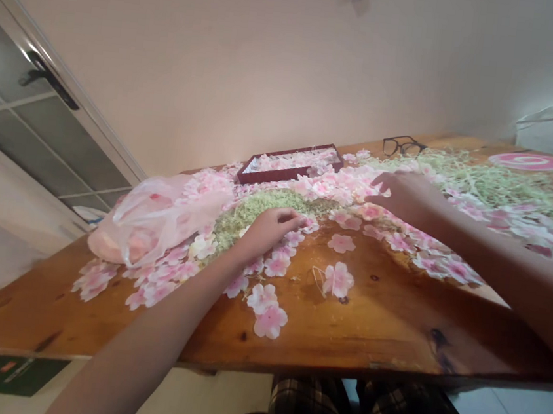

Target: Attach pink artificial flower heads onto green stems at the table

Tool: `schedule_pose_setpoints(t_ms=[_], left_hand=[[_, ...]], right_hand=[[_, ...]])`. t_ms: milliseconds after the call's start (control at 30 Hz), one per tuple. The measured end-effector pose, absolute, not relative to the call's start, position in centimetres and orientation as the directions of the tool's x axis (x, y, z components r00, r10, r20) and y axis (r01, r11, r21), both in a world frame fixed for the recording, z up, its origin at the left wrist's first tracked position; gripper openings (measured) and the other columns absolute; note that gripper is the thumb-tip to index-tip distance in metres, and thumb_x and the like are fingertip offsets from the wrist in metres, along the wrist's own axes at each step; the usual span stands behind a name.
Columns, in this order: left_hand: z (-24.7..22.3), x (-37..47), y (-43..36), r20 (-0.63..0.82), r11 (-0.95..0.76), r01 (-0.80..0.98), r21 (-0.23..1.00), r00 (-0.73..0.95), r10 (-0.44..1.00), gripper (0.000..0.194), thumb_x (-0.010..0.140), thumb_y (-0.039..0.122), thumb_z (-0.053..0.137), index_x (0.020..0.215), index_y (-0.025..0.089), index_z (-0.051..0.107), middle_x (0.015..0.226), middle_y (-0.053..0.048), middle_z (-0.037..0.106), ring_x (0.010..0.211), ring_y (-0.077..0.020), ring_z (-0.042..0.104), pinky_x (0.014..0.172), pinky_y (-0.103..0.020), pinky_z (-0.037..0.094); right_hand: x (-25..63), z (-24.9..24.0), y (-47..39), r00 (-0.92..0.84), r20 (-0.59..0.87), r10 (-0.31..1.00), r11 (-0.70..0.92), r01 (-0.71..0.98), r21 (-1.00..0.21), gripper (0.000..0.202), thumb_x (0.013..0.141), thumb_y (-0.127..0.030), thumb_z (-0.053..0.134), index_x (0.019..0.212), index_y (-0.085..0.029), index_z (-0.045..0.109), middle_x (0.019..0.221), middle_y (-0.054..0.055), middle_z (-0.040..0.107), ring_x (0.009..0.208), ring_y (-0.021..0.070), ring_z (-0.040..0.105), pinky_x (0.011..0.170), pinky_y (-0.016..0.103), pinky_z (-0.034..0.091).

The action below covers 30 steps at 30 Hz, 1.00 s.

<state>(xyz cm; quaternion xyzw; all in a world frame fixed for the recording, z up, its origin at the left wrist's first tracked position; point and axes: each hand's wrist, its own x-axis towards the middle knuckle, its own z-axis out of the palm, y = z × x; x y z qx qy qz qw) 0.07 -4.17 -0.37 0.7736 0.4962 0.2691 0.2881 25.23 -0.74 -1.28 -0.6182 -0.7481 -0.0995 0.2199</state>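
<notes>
Loose pink-and-white artificial flowers lie scattered over a wooden table. My left hand is low over the table's middle, thumb and fingers closed at a small pink artificial flower by their tips. Farther right, my right hand reaches into a heap of flowers; its fingers curl together at a petal there, their tips partly lost among the flowers. Pale green shredded filler lies behind my left hand. At the back stands a dark red shallow box with pink petals inside.
On the left sits a translucent plastic bag of pink pieces. More green filler spreads on the right, near black eyeglasses and a round pink sign. A single flower lies near the front edge.
</notes>
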Motion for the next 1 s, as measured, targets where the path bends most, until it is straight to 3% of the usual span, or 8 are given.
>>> schedule_pose_setpoints(t_ms=[67,200,333,600,700,833,900,1000], left_hand=[[-0.5,0.1,-4.1,0.127,-0.341,0.619,0.707,0.363,0.923,0.033,0.070,0.048,0.044,0.072,0.019,0.059,0.075,-0.003,0.061,0.064,-0.0122,0.052,0.053,-0.023,0.037],[-0.6,0.3,-4.1,0.106,-0.320,0.618,0.718,0.357,0.928,0.032,0.070,0.047,0.044,0.071,0.018,0.059,0.072,-0.003,0.060,0.059,-0.0103,0.051,0.053,-0.022,0.036],[-0.7,0.3,-4.0,0.109,-0.313,0.621,0.719,0.344,0.933,0.031,0.070,0.046,0.045,0.071,0.018,0.058,0.072,-0.003,0.061,0.056,-0.0099,0.050,0.051,-0.022,0.035],[-1.0,-0.6,-3.2,0.244,-0.366,0.648,0.667,0.274,0.930,0.032,0.073,0.045,0.041,0.077,0.019,0.058,0.079,-0.003,0.062,0.069,-0.0139,0.054,0.060,-0.025,0.038],[-1.7,-0.7,-2.8,0.286,-0.420,0.696,0.582,0.309,0.907,0.035,0.075,0.045,0.038,0.092,0.021,0.055,0.093,-0.003,0.059,0.079,-0.0148,0.053,0.067,-0.026,0.039],[-2.6,-0.1,-2.0,0.329,-0.496,0.808,0.317,0.397,0.857,0.042,0.074,0.048,0.038,0.104,0.021,0.051,0.099,-0.006,0.055,0.095,-0.0201,0.046,0.080,-0.033,0.034],[-2.9,0.2,-1.6,0.332,-0.495,0.837,0.235,0.409,0.850,0.039,0.073,0.047,0.040,0.097,0.020,0.055,0.094,-0.006,0.056,0.094,-0.0215,0.045,0.078,-0.033,0.035],[-2.9,0.6,-1.5,0.367,-0.494,0.833,0.251,0.390,0.844,0.029,0.071,0.044,0.045,0.081,0.020,0.058,0.085,-0.004,0.057,0.087,-0.0200,0.048,0.072,-0.030,0.037]], right_hand=[[24.1,-1.4,-1.1,-0.168,0.457,0.873,0.256,0.957,-0.137,0.031,0.071,-0.042,0.049,0.084,-0.017,0.061,0.075,0.006,0.061,0.063,0.0172,0.051,0.050,0.025,0.032],[21.9,-2.2,-1.3,-0.237,0.336,0.912,0.305,0.937,-0.168,0.027,0.070,-0.040,0.049,0.070,-0.017,0.062,0.067,0.007,0.060,0.065,0.0191,0.052,0.051,0.026,0.033],[21.7,-2.8,-0.9,-0.242,0.409,0.880,0.355,0.907,-0.227,0.016,0.069,-0.030,0.052,0.070,-0.018,0.062,0.071,0.006,0.060,0.067,0.0183,0.052,0.055,0.025,0.034],[22.0,-1.2,-2.2,-0.040,0.527,0.849,0.334,0.813,-0.477,0.014,0.069,-0.028,0.052,0.070,-0.017,0.060,0.073,0.004,0.060,0.066,0.0161,0.053,0.055,0.025,0.036],[21.5,-0.9,-2.4,0.015,0.448,0.894,0.286,0.750,-0.596,0.015,0.067,-0.029,0.053,0.069,-0.016,0.059,0.071,0.005,0.060,0.062,0.0161,0.053,0.051,0.025,0.036],[20.6,-1.2,-2.4,-0.030,0.335,0.942,0.274,0.648,-0.711,0.014,0.066,-0.029,0.052,0.067,-0.016,0.056,0.065,0.004,0.059,0.053,0.0136,0.052,0.045,0.023,0.035],[20.2,-1.4,-2.4,-0.060,0.336,0.940,0.298,0.621,-0.725,0.013,0.065,-0.029,0.053,0.068,-0.016,0.055,0.065,0.003,0.059,0.055,0.0135,0.052,0.045,0.022,0.035],[20.1,-1.5,-2.4,-0.083,0.332,0.940,0.313,0.603,-0.734,0.014,0.065,-0.030,0.054,0.069,-0.016,0.054,0.065,0.003,0.060,0.057,0.0140,0.053,0.045,0.022,0.035]])
